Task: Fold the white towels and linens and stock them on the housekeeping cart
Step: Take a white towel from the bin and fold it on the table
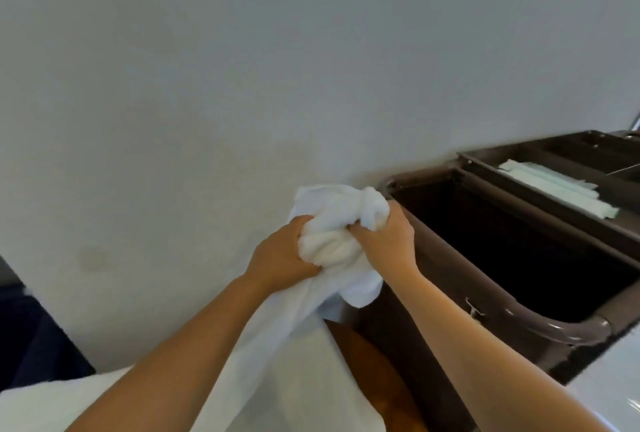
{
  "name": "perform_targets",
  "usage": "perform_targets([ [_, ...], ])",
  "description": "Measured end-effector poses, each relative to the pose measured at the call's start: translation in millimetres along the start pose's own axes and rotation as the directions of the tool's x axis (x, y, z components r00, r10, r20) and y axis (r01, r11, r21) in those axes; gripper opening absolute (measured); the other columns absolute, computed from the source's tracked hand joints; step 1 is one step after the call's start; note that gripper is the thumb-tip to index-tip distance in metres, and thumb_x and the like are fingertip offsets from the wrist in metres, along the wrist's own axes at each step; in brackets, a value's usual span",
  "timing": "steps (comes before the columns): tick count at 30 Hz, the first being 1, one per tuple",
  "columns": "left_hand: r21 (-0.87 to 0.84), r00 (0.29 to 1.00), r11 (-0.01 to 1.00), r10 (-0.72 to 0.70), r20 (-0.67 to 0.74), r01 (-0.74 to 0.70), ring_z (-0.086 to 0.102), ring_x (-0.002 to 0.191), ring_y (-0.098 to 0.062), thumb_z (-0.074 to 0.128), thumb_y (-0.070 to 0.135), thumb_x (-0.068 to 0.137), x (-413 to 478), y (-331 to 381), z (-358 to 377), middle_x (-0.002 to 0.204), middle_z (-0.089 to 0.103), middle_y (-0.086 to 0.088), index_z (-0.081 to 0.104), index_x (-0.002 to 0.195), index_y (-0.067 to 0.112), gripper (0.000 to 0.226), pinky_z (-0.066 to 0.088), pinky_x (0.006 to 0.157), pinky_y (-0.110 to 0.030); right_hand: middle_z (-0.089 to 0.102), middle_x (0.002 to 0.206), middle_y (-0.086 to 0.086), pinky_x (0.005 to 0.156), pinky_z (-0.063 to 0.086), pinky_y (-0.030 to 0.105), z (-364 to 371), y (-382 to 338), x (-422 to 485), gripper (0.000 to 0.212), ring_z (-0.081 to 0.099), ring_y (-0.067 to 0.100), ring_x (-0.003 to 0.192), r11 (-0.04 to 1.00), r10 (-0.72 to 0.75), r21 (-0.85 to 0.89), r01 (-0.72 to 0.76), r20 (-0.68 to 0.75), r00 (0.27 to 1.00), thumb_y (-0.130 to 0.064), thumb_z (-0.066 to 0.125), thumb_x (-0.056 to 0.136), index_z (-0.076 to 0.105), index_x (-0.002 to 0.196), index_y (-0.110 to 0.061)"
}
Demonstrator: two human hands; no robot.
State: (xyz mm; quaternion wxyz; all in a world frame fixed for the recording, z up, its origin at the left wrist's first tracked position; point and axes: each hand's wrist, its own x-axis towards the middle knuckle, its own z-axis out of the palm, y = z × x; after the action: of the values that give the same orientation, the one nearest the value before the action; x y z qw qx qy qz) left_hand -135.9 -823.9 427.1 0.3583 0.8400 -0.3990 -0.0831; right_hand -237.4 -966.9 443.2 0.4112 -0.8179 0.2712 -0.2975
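Gripping a bunched white towel [337, 223] from both sides, the left hand [282, 255] and the right hand [388, 241] hold it up in front of a pale wall [242, 68]. Both hands have their fingers curled tight into the cloth, knuckles toward the camera, with the wad of fabric squeezed between them. The rest of the towel hangs down under the left forearm toward more white linen [52, 404] at the lower left. Just right of the hands stands a dark brown cart [446, 279], its deep open bin [519, 248] dark inside; the towel is beside the bin's near left corner, not in it. Farther back on the cart's top tray [540, 158], a folded white cloth [557, 187] lies flat in one compartment.
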Motion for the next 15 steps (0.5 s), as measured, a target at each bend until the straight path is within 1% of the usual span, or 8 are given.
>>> perform_targets([
  [4,-0.009,0.984,0.986,-0.167,0.054,0.168,0.057,0.103,-0.008,0.056,0.062,0.063,-19,-76,86,0.112,0.056,0.02,0.046,0.125,0.039,0.067,0.048,0.085,-0.03,0.053,0.082,-0.016,0.065,0.041,0.013,47,82,-30,0.027,0.052,0.003,0.075,0.992,0.102,0.064,-0.112,0.144,0.984,-0.024,0.071,0.082,0.05,0.1,-0.022],
  [6,0.062,0.973,0.972,-0.228,0.042,0.225,0.057,0.111,-0.015,0.049,0.065,0.066,-37,-120,129,0.122,0.058,0.01,0.045,0.131,0.034,0.072,0.049,0.09,-0.036,0.054,0.084,-0.017,0.068,0.043,0.016,68,124,-51,0.027,0.054,0.004,0.077,0.981,0.16,0.076,-0.18,0.21,0.964,-0.022,0.07,0.082,0.051,0.101,-0.023],
  [8,0.233,0.983,0.957,-0.182,0.013,0.174,0.065,0.091,-0.028,0.066,0.049,0.062,-65,-156,165,0.108,0.064,-0.006,0.041,0.135,0.024,0.082,0.054,0.072,-0.04,0.056,0.087,-0.016,0.071,0.045,0.018,86,170,-79,0.028,0.057,0.006,0.081,0.957,0.271,0.015,-0.289,0.307,0.912,-0.026,0.07,0.083,0.054,0.105,-0.023],
  [9,0.327,0.982,0.933,-0.177,0.06,0.148,0.065,0.077,-0.028,0.075,0.041,0.054,-78,-166,181,0.096,0.065,-0.007,0.038,0.135,0.022,0.091,0.052,0.06,-0.037,0.057,0.089,-0.016,0.074,0.047,0.021,94,192,-96,0.03,0.06,0.009,0.085,0.933,0.346,-0.038,-0.357,0.361,0.866,-0.03,0.07,0.082,0.055,0.107,-0.024],
  [10,0.407,0.967,0.907,-0.191,0.17,0.108,0.065,0.073,-0.027,0.08,0.038,0.052,-94,-175,197,0.094,0.064,-0.006,0.035,0.137,0.022,0.098,0.051,0.058,-0.034,0.058,0.091,-0.016,0.077,0.049,0.025,100,214,-113,0.036,0.062,0.012,0.091,0.907,0.408,-0.089,-0.411,0.418,0.812,-0.037,0.071,0.079,0.055,0.109,-0.026],
  [11,0.445,0.929,0.895,-0.199,0.312,0.043,0.064,0.081,-0.027,0.079,0.042,0.056,-106,-179,208,0.101,0.062,-0.006,0.03,0.141,0.022,0.1,0.05,0.066,-0.034,0.058,0.094,-0.016,0.081,0.051,0.029,102,231,-127,0.046,0.063,0.015,0.096,0.891,0.448,-0.159,-0.425,0.46,0.766,-0.048,0.073,0.074,0.055,0.111,-0.028],
  [13,0.474,0.809,0.88,-0.251,0.531,-0.038,0.055,0.105,-0.023,0.06,0.068,0.066,-124,-185,225,0.123,0.054,-0.002,0.024,0.147,0.024,0.099,0.04,0.089,-0.034,0.058,0.107,-0.012,0.092,0.048,0.033,101,251,-147,0.073,0.059,0.018,0.108,0.887,0.461,-0.283,-0.364,0.543,0.702,-0.069,0.07,0.063,0.052,0.121,-0.028],
  [15,0.464,0.754,0.884,-0.336,0.565,0.046,0.05,0.114,-0.018,0.035,0.09,0.057,-126,-180,232,0.131,0.05,0.002,0.028,0.145,0.028,0.107,0.035,0.096,-0.033,0.052,0.128,-0.004,0.101,0.038,0.029,95,258,-153,0.087,0.049,0.019,0.122,0.891,0.449,-0.346,-0.294,0.577,0.682,-0.075,0.061,0.066,0.047,0.133,-0.02],
])
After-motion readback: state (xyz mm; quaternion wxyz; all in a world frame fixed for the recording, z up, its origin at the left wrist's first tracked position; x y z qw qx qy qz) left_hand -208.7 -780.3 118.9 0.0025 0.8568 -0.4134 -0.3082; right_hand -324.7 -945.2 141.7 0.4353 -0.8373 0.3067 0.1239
